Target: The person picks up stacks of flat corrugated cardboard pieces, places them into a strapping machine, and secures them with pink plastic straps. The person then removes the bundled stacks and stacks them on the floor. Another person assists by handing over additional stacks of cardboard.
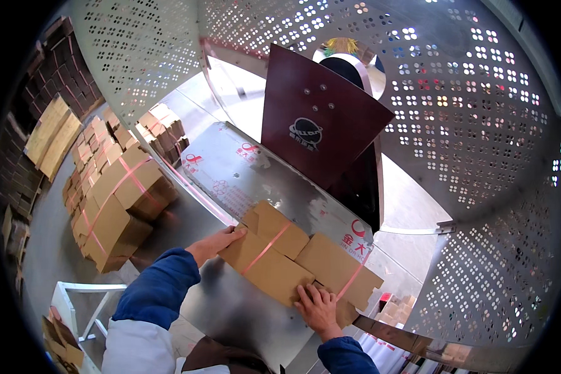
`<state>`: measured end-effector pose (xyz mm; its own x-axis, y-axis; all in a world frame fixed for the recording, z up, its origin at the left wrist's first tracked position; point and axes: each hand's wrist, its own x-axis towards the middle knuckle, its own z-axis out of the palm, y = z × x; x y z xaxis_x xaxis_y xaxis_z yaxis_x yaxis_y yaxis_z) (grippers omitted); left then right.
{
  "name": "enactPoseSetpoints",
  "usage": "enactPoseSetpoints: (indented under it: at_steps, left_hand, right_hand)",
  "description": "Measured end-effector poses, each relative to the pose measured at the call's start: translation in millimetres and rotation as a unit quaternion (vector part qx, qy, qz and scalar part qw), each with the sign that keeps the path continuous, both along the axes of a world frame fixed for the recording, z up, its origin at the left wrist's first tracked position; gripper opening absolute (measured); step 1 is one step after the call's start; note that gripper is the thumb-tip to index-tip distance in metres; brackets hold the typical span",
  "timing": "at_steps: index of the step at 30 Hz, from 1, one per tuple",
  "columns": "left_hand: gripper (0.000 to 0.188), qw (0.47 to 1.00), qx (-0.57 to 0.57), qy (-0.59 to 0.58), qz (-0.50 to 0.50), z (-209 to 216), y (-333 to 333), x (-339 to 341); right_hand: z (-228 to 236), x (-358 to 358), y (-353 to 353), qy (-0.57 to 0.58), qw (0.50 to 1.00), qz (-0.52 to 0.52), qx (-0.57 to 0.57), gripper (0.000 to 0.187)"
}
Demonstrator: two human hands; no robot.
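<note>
A bundle of flat brown cardboard boxes (274, 268) lies across the metal worktop in front of me. Two pink straps run over it, one near its middle and one towards its right end. At the bundle's left end, my left hand (217, 244) is closed on the edge, with part of the fingers hidden. My right hand (318, 308) rests on the near right part of the bundle, fingers apart on the cardboard beside the right strap. Beyond the bundle, patches of printed protective film cover the worktop (230, 165).
A dark red panel (311, 118) stands upright behind the worktop. Perforated metal guards (480, 124) curve around it. Strapped cardboard bundles (118, 199) lie on the floor at left, near a wooden board (53, 137). A white metal frame (84, 288) stands at lower left.
</note>
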<state>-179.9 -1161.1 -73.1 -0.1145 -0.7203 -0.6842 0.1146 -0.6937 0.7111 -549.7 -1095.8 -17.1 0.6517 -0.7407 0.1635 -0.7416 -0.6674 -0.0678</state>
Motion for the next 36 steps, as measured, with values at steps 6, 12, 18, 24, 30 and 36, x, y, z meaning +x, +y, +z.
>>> enactPoseSetpoints:
  at_steps: [6, 12, 18, 24, 30, 36]
  left_hand:
    - [0.082, 1.0, -0.006, 0.006, 0.022, -1.5, -13.4, -8.6]
    - [0.082, 0.999, 0.006, -0.034, 0.01, -6.2, -12.1, -8.0]
    - [0.077, 0.998, 0.022, -0.051, 0.011, -2.5, -19.3, -9.4]
    - [0.053, 0.999, 0.001, -0.034, 0.027, 0.2, -14.8, -9.9]
    - [0.046, 0.998, 0.002, -0.006, 0.061, -17.1, -11.1, -4.7]
    - [0.058, 0.999, 0.026, -0.008, 0.024, -7.7, -15.1, -8.2]
  right_hand:
    - [-3.7, -2.2, -14.4, -0.025, 1.0, -0.003, 0.013, 0.047]
    - [-7.5, -3.6, -17.8, -0.035, 0.999, -0.007, 0.019, 0.048]
    - [-14.5, -4.6, -20.2, -0.049, 0.998, -0.005, 0.028, 0.048]
    - [-10.9, -5.7, -18.3, -0.053, 0.998, -0.001, 0.025, 0.047]
    - [-8.4, -7.0, -21.3, -0.053, 0.997, -0.005, 0.047, 0.046]
    - [-7.3, -15.5, -20.6, -0.069, 0.997, -0.005, 0.032, 0.046]
